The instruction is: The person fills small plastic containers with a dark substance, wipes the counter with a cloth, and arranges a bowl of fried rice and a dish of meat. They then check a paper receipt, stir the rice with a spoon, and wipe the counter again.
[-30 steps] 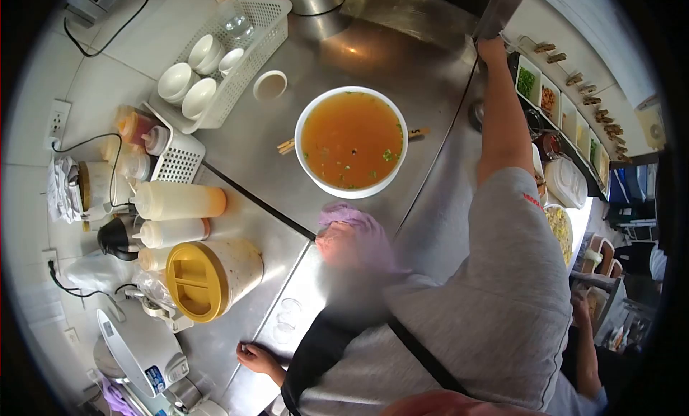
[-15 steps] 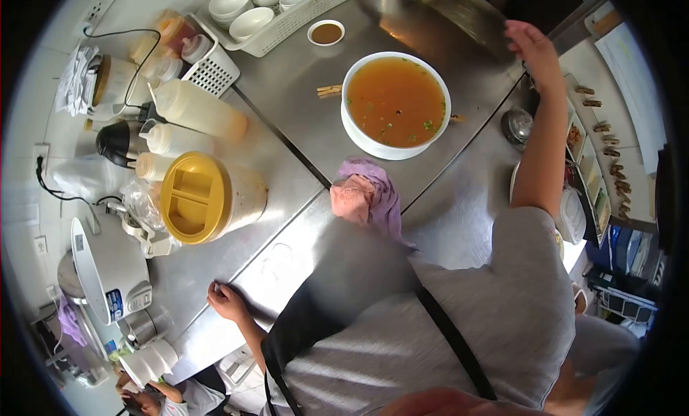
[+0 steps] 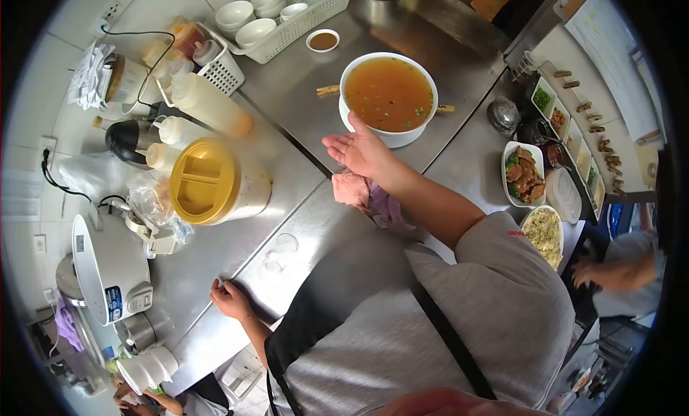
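Note:
My right hand (image 3: 359, 150) is open, palm up with fingers spread, just in front of a white bowl (image 3: 389, 139) of orange-brown broth. The thumb overlaps the bowl's near rim in this view. Flecks of green float on the broth, and wooden clothespins (image 3: 327, 91) stick out on either side beneath the bowl. Under my right wrist lies a pink cloth (image 3: 351, 190) with a purple cloth (image 3: 385, 206) beside it. My left hand (image 3: 231, 301) rests by the counter's edge at lower left, fingers curled; what they hold, if anything, is hidden.
A yellow-lidded tub (image 3: 204, 181) and squeeze bottles (image 3: 212, 106) stand on the left, near a white rice cooker (image 3: 108, 272). A small sauce dish (image 3: 323, 40) sits behind the bowl. At right are a meat and broccoli dish (image 3: 525, 176), a yellow dish (image 3: 543, 234), and another person's arm (image 3: 621, 274).
My right hand has swung from the far right corner leftward and nearer, to the front of the broth bowl. A person has appeared at the right. My left hand has barely moved.

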Action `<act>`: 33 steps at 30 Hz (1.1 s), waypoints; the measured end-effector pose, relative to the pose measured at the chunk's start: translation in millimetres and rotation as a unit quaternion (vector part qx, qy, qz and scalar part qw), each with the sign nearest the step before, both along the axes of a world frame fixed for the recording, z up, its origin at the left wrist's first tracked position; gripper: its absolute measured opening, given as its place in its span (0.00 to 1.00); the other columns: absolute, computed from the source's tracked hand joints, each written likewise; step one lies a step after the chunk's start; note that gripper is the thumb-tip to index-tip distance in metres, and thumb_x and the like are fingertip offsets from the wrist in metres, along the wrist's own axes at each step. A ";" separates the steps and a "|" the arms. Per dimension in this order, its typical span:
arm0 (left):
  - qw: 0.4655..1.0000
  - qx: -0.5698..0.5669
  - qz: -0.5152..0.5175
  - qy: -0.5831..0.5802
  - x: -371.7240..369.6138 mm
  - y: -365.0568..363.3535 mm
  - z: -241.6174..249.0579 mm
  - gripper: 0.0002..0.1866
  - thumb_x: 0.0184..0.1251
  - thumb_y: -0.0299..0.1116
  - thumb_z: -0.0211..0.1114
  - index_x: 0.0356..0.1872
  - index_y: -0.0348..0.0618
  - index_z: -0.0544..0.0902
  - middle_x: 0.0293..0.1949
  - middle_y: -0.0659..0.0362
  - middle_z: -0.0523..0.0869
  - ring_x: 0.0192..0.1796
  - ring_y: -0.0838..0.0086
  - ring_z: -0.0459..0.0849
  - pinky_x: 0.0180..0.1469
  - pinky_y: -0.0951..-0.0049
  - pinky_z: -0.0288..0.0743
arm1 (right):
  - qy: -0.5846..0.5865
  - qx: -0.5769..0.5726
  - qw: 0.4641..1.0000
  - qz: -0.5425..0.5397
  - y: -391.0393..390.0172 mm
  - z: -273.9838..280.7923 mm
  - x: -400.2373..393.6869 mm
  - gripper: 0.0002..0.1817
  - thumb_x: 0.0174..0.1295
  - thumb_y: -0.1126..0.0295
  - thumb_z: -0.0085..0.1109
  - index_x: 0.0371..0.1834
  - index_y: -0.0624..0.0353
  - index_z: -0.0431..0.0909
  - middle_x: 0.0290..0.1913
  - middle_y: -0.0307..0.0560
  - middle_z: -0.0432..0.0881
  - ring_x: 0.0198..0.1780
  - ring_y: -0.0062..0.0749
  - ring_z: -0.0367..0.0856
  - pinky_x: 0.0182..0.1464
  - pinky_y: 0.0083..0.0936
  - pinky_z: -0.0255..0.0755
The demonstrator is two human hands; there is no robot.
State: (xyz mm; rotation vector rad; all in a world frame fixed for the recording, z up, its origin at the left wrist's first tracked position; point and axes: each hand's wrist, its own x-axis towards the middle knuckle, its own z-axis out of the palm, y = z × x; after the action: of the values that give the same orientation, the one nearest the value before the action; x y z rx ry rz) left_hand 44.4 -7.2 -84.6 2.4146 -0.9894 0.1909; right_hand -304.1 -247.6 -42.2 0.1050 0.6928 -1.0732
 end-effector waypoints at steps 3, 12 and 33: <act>1.000 -0.013 -0.002 0.013 1.0 0.7 -1.0 0.15 0.52 0.34 0.53 0.41 0.41 0.75 0.33 0.56 0.74 0.31 0.68 0.74 0.34 0.70 0.69 | 0.016 0.031 0.998 -0.057 2.9 -4.5 14.4 0.33 0.53 0.53 0.57 0.55 0.55 0.52 0.47 0.51 0.59 0.44 0.38 0.69 0.46 0.33 0.66; 0.999 -0.033 -0.019 0.021 2.6 1.5 -1.6 0.14 0.52 0.32 0.54 0.41 0.40 0.75 0.31 0.56 0.74 0.30 0.68 0.74 0.34 0.70 0.68 | 0.042 0.015 0.989 -0.139 7.6 -9.2 21.4 0.38 0.52 0.50 0.56 0.60 0.54 0.49 0.53 0.52 0.56 0.43 0.35 0.68 0.48 0.31 0.65; 0.999 -0.038 -0.015 0.023 1.1 0.6 -0.3 0.14 0.52 0.33 0.54 0.40 0.40 0.75 0.31 0.57 0.74 0.30 0.69 0.73 0.35 0.72 0.68 | 0.047 -0.013 0.988 -0.143 -6.7 -20.7 18.1 0.34 0.51 0.50 0.57 0.54 0.55 0.52 0.49 0.49 0.59 0.44 0.36 0.68 0.47 0.32 0.64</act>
State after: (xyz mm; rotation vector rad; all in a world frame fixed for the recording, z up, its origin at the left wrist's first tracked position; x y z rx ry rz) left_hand 45.5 -6.6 -84.9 2.3247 -0.9792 0.1589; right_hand -286.0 -254.4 -62.9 0.1352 0.7647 -1.3693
